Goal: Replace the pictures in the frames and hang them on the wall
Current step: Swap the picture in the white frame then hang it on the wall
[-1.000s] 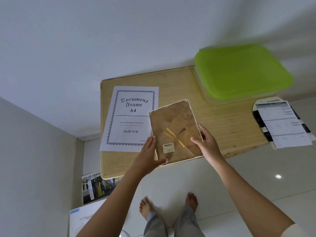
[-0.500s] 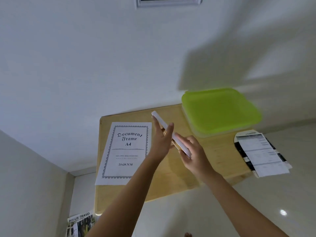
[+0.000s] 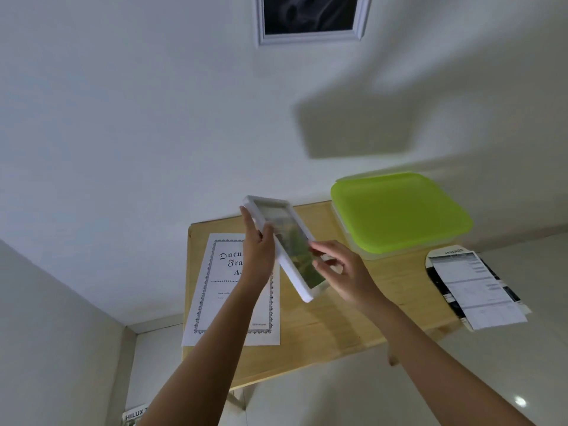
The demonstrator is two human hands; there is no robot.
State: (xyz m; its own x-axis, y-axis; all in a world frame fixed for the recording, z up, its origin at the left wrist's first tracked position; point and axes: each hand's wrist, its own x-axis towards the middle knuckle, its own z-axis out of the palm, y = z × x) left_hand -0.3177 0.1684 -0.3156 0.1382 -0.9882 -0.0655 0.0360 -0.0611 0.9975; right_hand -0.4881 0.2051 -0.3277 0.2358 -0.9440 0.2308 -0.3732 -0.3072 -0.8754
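There are two white frames: held frame [image 3: 289, 244] and wall frame [image 3: 310, 16]. Two hands: left hand [image 3: 259, 256], right hand [image 3: 344, 272]. One A4 sheet [image 3: 212, 302], one green-lidded box [image 3: 399, 213], one wooden tabletop [image 3: 338, 327], one printed leaflet [image 3: 473, 287], one magazine [image 3: 133, 416].

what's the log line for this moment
stage: not yet hung | left hand: grips white frame | right hand: pinches its other edge | pose: tilted above table

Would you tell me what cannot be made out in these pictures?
Head view:
- Picture in the white frame: blurred, steeply angled, subject unclear.
- Document sheet: title partly covered by the left hand.
- Wall frame: top cut off by the upper edge.
- Magazine: mostly cut off at the bottom edge.
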